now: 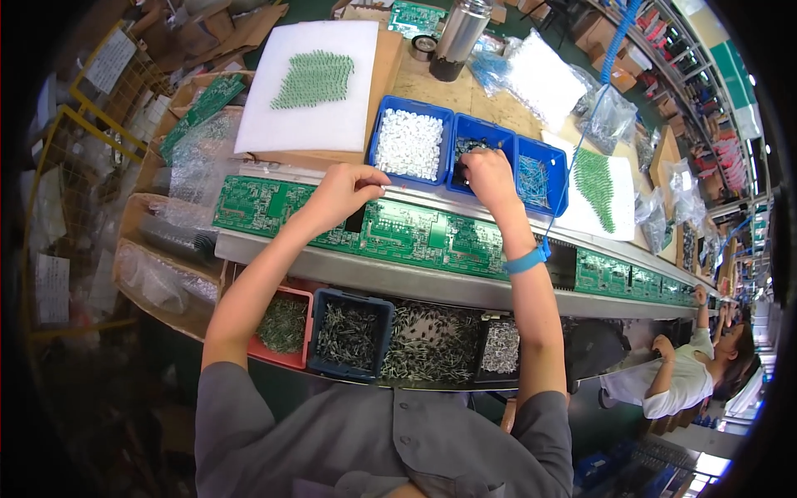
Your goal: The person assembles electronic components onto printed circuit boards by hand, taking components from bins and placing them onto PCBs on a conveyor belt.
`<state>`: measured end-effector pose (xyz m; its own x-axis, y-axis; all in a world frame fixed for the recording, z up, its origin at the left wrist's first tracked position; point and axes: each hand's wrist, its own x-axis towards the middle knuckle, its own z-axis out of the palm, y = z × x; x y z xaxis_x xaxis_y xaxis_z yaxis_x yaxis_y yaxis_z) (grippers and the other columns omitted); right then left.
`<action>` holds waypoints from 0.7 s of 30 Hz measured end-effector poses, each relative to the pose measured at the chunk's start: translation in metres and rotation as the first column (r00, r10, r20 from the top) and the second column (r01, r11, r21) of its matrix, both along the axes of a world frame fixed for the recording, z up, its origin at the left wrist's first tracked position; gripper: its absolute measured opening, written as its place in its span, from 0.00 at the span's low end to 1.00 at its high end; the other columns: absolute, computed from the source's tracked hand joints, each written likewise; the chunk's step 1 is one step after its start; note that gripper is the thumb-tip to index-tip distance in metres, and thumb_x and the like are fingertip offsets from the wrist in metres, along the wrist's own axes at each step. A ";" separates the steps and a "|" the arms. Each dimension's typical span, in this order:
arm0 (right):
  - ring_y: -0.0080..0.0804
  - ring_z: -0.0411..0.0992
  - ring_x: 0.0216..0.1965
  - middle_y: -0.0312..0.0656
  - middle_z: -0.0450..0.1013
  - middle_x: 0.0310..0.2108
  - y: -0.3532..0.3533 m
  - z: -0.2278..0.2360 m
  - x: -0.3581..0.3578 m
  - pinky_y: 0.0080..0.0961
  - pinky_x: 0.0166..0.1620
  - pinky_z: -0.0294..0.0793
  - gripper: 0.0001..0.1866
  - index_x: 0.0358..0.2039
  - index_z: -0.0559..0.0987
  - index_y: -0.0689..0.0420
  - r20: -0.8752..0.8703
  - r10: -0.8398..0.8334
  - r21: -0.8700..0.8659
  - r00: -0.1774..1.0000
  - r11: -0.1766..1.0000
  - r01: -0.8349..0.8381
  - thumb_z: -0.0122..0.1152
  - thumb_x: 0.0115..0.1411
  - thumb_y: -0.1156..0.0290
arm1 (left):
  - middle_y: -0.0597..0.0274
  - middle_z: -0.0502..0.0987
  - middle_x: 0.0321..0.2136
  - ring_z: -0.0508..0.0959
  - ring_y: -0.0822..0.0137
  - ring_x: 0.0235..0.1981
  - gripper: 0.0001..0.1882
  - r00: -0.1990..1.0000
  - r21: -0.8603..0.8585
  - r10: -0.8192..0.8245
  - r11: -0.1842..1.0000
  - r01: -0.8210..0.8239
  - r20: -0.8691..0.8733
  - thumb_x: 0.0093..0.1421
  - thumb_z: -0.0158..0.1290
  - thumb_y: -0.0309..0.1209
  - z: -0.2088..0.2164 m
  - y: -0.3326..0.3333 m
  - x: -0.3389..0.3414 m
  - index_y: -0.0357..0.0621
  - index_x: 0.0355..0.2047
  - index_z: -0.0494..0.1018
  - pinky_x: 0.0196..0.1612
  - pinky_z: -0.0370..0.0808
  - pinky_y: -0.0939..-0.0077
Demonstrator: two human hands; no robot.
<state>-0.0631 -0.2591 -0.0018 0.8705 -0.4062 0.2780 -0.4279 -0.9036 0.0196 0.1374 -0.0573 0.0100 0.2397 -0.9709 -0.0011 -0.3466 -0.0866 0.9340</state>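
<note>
Electronics assembly workshop: circuit boards (407, 239) in line, blue parts bins (490, 131)

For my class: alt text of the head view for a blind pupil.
A person reaches the right hand into the middle of three blue bins, among dark parts; the left hand is near a bin of white pieces. Green circuit boards line a metal track nearer the body.

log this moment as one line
left hand: near white parts | right hand: at dark parts, middle blue bin | green circuit boards: in row
</note>
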 end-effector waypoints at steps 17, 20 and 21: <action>0.41 0.75 0.30 0.43 0.74 0.24 -0.004 -0.007 -0.003 0.35 0.37 0.71 0.05 0.25 0.78 0.57 0.077 -0.022 -0.009 0.997 1.000 0.022 0.56 0.46 0.79 | 0.52 0.77 0.32 0.77 0.52 0.37 0.06 0.785 0.050 -0.065 0.998 0.043 0.615 0.52 0.50 0.23 -0.012 0.020 -0.015 0.39 0.27 0.77 0.40 0.74 0.60; 0.43 0.75 0.31 0.45 0.74 0.24 -0.002 -0.006 -0.003 0.37 0.38 0.72 0.07 0.26 0.78 0.58 0.066 -0.043 0.052 0.997 0.998 0.040 0.54 0.46 0.81 | 0.50 0.76 0.31 0.77 0.51 0.36 0.06 0.768 0.048 -0.068 0.998 0.049 0.636 0.51 0.50 0.21 -0.014 0.020 -0.016 0.38 0.27 0.77 0.39 0.74 0.59; 0.44 0.75 0.31 0.46 0.74 0.25 -0.001 -0.005 -0.003 0.37 0.38 0.73 0.08 0.27 0.78 0.58 0.049 -0.052 0.078 0.997 0.996 0.048 0.53 0.45 0.82 | 0.50 0.76 0.30 0.78 0.50 0.35 0.06 0.766 0.034 -0.062 0.998 0.053 0.640 0.51 0.50 0.20 -0.014 0.019 -0.016 0.38 0.26 0.77 0.38 0.74 0.59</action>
